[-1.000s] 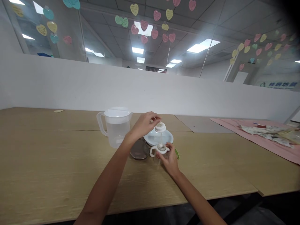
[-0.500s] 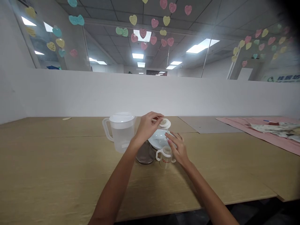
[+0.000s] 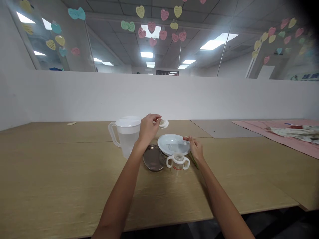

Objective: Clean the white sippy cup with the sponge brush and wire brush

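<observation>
My left hand is closed on a white ring-shaped bottle lid, held up above the far part of the table. Low over the right rim of a white oval plate, my right hand pinches a small white round-ended piece, too small to name for sure. Below it stands a clear baby bottle, upright and uncapped, with two white handles and red lettering. A clear flat item lies on the plate.
Left of the bottle lies a dark metal oval tray holding a wire-like item. A lidded clear pitcher stands behind my left forearm. Something thin and green is beside my right wrist. A pink cloth covers the far right.
My left hand has moved left and slightly up with the lid. My right hand has moved right, away from the lid and bottle, uncovering more of the plate.
</observation>
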Available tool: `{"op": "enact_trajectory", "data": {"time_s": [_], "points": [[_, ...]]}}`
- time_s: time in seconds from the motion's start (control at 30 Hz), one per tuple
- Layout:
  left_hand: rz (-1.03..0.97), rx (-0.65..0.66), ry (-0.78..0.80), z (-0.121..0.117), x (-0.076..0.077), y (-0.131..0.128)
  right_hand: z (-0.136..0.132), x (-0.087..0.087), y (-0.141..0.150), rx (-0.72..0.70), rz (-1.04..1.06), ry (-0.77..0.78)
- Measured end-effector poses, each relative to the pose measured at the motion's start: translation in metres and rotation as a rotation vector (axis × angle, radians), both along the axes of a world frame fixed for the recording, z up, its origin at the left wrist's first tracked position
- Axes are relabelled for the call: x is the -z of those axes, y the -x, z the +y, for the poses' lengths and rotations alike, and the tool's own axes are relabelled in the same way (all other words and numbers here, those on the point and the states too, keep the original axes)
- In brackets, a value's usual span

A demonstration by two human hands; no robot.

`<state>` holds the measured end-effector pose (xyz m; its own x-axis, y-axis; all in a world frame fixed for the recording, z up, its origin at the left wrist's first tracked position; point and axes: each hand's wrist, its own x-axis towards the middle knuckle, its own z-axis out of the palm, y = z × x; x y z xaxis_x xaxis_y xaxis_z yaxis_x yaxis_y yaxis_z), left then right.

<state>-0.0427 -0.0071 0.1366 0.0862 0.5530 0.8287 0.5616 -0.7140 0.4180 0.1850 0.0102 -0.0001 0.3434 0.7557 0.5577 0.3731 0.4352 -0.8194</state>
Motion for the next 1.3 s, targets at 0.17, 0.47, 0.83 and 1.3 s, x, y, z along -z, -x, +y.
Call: {"op": "enact_trajectory", "data": {"time_s": [0.17, 0.47, 0.83, 1.3], "points": [[0.109, 0.014, 0.041, -0.001, 0.003, -0.003, 0.002, 0.002, 0.003, 0.035, -0.195, 0.055], [0.222, 0.076, 0.061, -0.007, 0.008, -0.015, 0.0, 0.008, 0.003, 0.038, -0.378, 0.162], [0.236, 0.209, 0.138, -0.006, 0.02, -0.035, -0.003, 0.0, 0.002, -0.159, 0.01, 0.053], [0.307, 0.258, 0.184, -0.013, 0.033, -0.059, -0.015, -0.011, 0.002, -0.692, 0.425, 0.089]]}}
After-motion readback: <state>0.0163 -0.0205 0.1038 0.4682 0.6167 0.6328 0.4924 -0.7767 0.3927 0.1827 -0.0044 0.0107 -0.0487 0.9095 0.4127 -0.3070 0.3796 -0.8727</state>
